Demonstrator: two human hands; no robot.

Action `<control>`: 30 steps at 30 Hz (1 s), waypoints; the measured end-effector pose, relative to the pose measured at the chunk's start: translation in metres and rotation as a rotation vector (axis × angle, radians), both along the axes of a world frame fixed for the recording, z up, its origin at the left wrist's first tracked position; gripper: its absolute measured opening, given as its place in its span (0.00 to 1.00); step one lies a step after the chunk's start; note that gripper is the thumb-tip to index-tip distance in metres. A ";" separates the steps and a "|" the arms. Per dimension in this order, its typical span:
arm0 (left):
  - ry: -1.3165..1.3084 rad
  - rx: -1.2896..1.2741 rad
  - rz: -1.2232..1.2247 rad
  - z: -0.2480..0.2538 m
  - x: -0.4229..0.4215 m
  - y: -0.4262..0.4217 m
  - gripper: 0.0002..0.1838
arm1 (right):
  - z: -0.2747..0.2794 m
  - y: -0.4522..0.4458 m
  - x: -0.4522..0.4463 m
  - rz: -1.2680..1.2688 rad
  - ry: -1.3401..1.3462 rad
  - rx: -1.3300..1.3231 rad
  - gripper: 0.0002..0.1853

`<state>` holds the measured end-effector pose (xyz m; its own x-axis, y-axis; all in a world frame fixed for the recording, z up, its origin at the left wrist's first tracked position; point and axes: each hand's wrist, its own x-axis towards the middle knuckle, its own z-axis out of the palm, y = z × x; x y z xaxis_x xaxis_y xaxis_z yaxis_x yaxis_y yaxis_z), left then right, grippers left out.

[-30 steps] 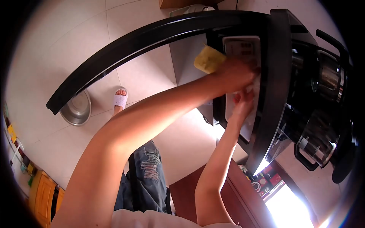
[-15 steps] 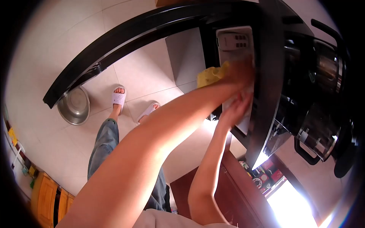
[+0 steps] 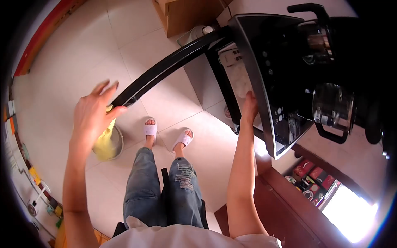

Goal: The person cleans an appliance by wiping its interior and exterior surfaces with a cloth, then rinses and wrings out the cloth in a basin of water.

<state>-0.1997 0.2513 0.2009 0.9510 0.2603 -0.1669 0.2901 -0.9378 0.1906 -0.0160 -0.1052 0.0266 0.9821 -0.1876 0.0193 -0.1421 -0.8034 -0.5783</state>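
Motion blurs the lower end of the yellow cloth [image 3: 106, 144]; the left hand [image 3: 92, 113] conceals its upper part, so the grip cannot be determined. The cloth also covers part of the basin [image 3: 119, 142] behind it. The black panel [image 3: 258, 78] conceals part of the right hand [image 3: 249, 108]. Markings on the white button unit [image 3: 228, 58] are too small to read. The upper picture edge cuts off the wooden cabinet [image 3: 184, 18].
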 end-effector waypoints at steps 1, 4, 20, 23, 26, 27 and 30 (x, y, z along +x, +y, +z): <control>0.148 -0.092 -0.032 0.001 0.005 0.006 0.26 | 0.003 0.002 0.002 -0.013 0.022 -0.011 0.23; 0.337 -0.249 -0.127 0.001 0.010 -0.002 0.29 | 0.001 0.000 -0.002 -0.041 0.067 -0.024 0.23; 0.177 -0.441 -0.016 -0.003 0.006 -0.020 0.21 | 0.027 0.053 -0.089 0.057 -0.240 0.326 0.18; 0.194 -0.477 -0.007 -0.002 0.011 -0.008 0.19 | 0.022 0.096 -0.049 0.511 -0.366 0.014 0.20; 0.200 -0.504 -0.002 -0.006 0.012 -0.003 0.20 | -0.013 0.107 0.005 0.597 -0.438 -0.207 0.21; 0.190 -0.520 -0.023 -0.008 0.012 -0.001 0.21 | -0.025 0.103 0.017 0.597 -0.464 -0.267 0.21; 0.165 -0.566 -0.050 -0.013 0.009 0.001 0.21 | -0.026 0.090 0.037 0.698 -0.519 -0.363 0.21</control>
